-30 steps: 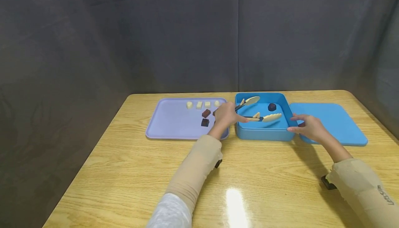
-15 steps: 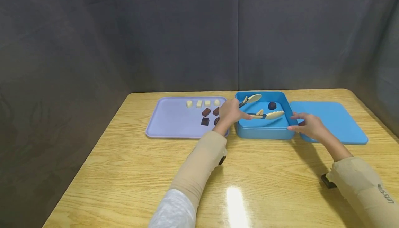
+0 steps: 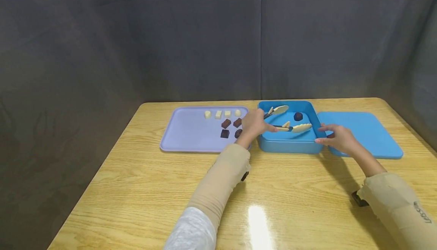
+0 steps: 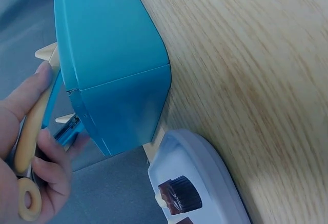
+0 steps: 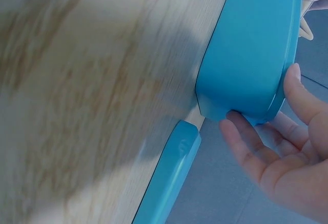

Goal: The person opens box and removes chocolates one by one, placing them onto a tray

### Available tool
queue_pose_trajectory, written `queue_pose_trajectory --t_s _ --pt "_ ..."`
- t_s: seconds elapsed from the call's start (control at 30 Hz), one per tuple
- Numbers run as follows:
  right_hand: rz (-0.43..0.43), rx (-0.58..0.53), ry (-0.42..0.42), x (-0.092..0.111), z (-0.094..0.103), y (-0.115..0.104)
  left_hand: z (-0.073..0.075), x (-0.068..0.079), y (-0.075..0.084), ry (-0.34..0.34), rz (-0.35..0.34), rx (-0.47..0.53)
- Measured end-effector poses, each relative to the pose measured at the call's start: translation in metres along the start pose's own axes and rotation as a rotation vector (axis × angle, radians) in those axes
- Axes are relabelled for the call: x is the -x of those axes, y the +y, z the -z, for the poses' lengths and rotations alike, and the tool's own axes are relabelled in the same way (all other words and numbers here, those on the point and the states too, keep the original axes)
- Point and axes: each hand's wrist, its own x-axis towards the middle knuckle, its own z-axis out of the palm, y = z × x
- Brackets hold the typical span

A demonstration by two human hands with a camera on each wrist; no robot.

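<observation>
My left hand (image 3: 253,124) grips a pair of tongs (image 4: 36,116) with cream handles and cream scalloped tips. The tongs' jaws are spread wide over the inside of a blue box (image 3: 290,146). One dark chocolate (image 3: 298,117) lies in the box towards the back, just beyond the tips. My right hand (image 3: 338,139) holds the box at its right front corner; in the right wrist view the thumb (image 5: 294,80) is at the rim and the fingers lie along the side wall. Left of the box is a lilac tray (image 3: 187,136) with chocolates.
On the tray stand several white chocolates (image 3: 218,114) at the back, two brown chocolates (image 3: 226,123) and two dark ones (image 3: 225,133) in front. A flat blue lid (image 3: 365,134) lies right of the box. A dark curtain (image 3: 205,45) hangs behind the wooden table (image 3: 136,197).
My left hand has shifted a little to the right, bringing the spread tongs further over the box. A dark chocolate on the tray came into view behind it. My right hand stays put.
</observation>
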Motion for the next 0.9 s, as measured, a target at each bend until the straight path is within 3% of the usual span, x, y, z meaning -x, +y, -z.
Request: queue_pose_trajectory --t_s 0.4,0.9 --pt "0.007 -0.006 0.014 0.002 -0.003 0.000 -0.006 -0.001 0.004 -0.017 0.008 -0.096" --pt "0.026 -0.016 0.009 0.002 -0.003 0.003 -0.010 -0.003 0.011 -0.012 0.020 -0.102"
